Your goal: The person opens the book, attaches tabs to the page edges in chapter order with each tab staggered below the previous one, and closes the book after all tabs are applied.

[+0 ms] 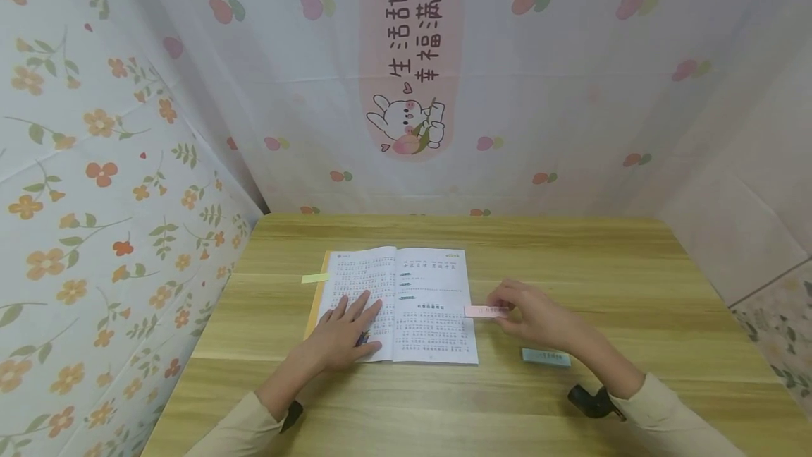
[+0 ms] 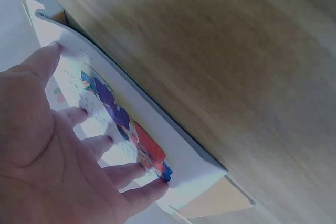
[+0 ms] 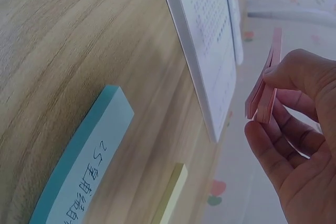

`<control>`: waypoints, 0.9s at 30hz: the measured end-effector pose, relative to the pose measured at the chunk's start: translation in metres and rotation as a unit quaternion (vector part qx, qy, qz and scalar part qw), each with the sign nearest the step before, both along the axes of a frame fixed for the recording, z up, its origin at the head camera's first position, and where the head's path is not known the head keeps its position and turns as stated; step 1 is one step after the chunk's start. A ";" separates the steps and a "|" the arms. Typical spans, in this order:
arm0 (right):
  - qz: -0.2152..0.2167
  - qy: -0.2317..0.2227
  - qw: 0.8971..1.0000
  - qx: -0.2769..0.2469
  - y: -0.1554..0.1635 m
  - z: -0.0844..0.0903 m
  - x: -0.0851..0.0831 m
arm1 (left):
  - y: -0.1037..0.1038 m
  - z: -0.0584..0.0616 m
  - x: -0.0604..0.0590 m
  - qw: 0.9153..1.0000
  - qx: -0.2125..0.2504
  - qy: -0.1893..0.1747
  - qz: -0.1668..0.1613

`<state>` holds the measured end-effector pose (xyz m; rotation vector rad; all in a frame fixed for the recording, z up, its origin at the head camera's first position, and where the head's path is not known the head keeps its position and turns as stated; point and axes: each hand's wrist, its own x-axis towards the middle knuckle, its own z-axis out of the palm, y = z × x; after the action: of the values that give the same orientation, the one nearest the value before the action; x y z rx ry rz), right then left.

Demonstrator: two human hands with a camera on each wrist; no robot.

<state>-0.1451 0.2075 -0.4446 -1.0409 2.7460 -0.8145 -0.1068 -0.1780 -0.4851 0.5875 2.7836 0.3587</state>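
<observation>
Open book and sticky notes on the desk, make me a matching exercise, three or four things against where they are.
Things:
1. open book
2. pink sticky notes
3. blue sticky pad
4. green sticky tab

Places:
A. lying on the table near the right wrist
B. pinched in the right hand
C. under the flat left hand
D. sticking out past the book's left edge

Pairs: 1-C, 2-B, 3-A, 4-D

Two bare hands, long cream-beige fabric sleeves [image 1: 666, 407] reaching the wrists, small black wrist-mounted camera units [image 1: 593, 402] (one per wrist), no rings visible

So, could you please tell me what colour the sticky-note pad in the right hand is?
Pink; the sticky-note pad shows best in the right wrist view.
</observation>
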 end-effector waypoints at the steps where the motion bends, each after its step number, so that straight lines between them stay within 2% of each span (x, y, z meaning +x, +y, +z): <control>1: 0.001 -0.001 1.000 0.000 0.000 0.000 0.000 | 0.000 0.000 0.000 1.000 -0.001 0.001 -0.001; 7: 0.007 -0.004 1.000 -0.007 -0.004 0.001 0.001 | -0.001 0.006 0.003 1.000 0.015 0.009 -0.002; 13: 0.017 -0.003 1.000 -0.013 -0.008 0.001 0.001 | 0.001 0.019 0.004 0.998 0.038 0.048 -0.006; 19: 0.025 0.005 0.999 -0.023 -0.012 0.000 0.001 | 0.005 0.026 0.004 0.996 0.043 0.076 -0.025; 27: 0.033 -0.002 0.999 -0.020 -0.016 0.004 0.005 | 0.017 0.035 0.006 0.990 0.094 0.096 -0.037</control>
<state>-0.1404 0.1911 -0.4410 -1.1293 2.6880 -0.8628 -0.1007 -0.1613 -0.4498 0.8068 2.9195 0.5811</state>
